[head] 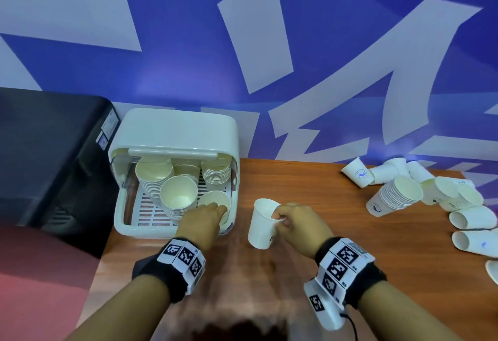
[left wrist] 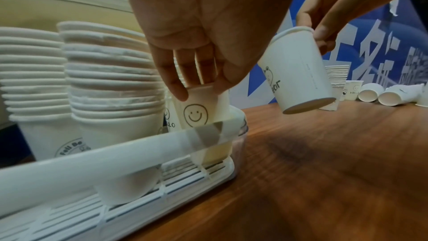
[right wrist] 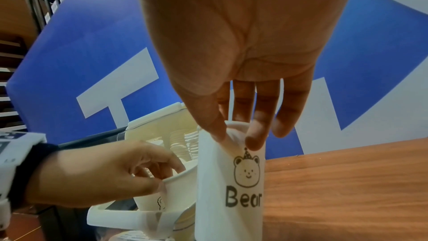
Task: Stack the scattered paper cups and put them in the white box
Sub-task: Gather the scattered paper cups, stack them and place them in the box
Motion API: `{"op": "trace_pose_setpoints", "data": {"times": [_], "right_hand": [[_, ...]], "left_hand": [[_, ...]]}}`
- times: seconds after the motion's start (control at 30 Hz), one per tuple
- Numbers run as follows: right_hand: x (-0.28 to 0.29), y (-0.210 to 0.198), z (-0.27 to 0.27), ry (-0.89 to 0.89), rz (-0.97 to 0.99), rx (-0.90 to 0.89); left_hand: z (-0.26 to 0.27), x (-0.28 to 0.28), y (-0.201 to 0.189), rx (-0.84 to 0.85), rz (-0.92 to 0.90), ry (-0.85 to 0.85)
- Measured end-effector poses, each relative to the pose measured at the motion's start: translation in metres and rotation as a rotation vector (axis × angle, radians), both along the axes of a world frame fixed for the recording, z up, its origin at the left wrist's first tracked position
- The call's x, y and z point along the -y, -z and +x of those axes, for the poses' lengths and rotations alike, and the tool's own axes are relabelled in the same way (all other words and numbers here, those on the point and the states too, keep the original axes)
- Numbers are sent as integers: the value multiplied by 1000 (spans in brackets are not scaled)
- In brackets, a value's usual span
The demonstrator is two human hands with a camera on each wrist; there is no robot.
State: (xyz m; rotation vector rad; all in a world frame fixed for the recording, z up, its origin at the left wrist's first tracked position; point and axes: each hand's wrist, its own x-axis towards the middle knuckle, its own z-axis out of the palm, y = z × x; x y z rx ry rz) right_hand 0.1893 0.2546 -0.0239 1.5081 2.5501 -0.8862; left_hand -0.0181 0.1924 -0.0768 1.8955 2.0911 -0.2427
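The white box [head: 172, 130] stands open at the table's left end, with several stacks of paper cups [head: 177, 195] inside it. My left hand [head: 204, 216] reaches into its front right corner and pinches the rim of a smiley-face cup [left wrist: 199, 109] that stands there. My right hand [head: 291, 219] holds a white "Bear" cup [head: 262, 223] by its rim, in the air just right of the box, upright and slightly tilted. In the right wrist view the thumb and fingers pinch the Bear cup [right wrist: 231, 186] at the rim.
Scattered paper cups [head: 471, 219] lie on their sides at the table's right end, beside one upright stack [head: 396, 195]. A black machine [head: 51, 157] stands left of the box. A blue and white wall runs behind the wooden table [head: 350, 246].
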Motion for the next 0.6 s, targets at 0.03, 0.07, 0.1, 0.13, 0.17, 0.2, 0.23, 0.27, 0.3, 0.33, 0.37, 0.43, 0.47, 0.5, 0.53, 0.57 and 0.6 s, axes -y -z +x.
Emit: {"op": "trace_pose_setpoints", "data": {"times": [0.03,0.07,0.1,0.13,0.17,0.2,0.23,0.27,0.3,0.33,0.37,0.43,0.47,0.5,0.53,0.57,0.6], "right_hand": [[-1,0,-1,-4,5,2],[-2,-1,-2,-8,9,3],[-4,-1,-3,-11,13,4],[-5,0,-4,-14,16,3],[-5,0,-6,-16,17,2],[-5,-1,-7,-19,19,0],[-4,-1,-9,-23,21,-1],[-4,-1,-11,-31,27,-8],[-3,-2,-12,-44,37,-19],[-2,-2,-15,-63,54,-36],[-2,-3,-18,-86,75,-54],[0,-6,-28,-136,122,-91],[1,-8,-34,-152,142,-108],[2,-9,-40,-159,157,-124],[2,-11,-47,-162,172,-142],[2,-11,-54,-167,187,-155],[3,-12,-60,-177,202,-160]], "left_hand": [[0,-1,2,2,-5,1],[-1,-2,4,3,-8,1],[-2,-2,5,5,-16,0],[-2,-3,6,12,-24,-5],[-2,-3,6,23,-31,-10],[-2,-2,6,37,-34,-11],[-2,-1,5,54,-31,-14],[-1,0,5,76,-18,-17],[-1,3,4,108,3,-25],[-2,6,2,143,28,-35],[-4,9,0,177,53,-44],[-8,18,-5,234,107,-54],[-11,23,-8,259,134,-64],[-14,28,-12,284,155,-80],[-17,33,-15,305,174,-99],[-21,39,-19,322,197,-118],[-25,44,-23,338,227,-134]]}}
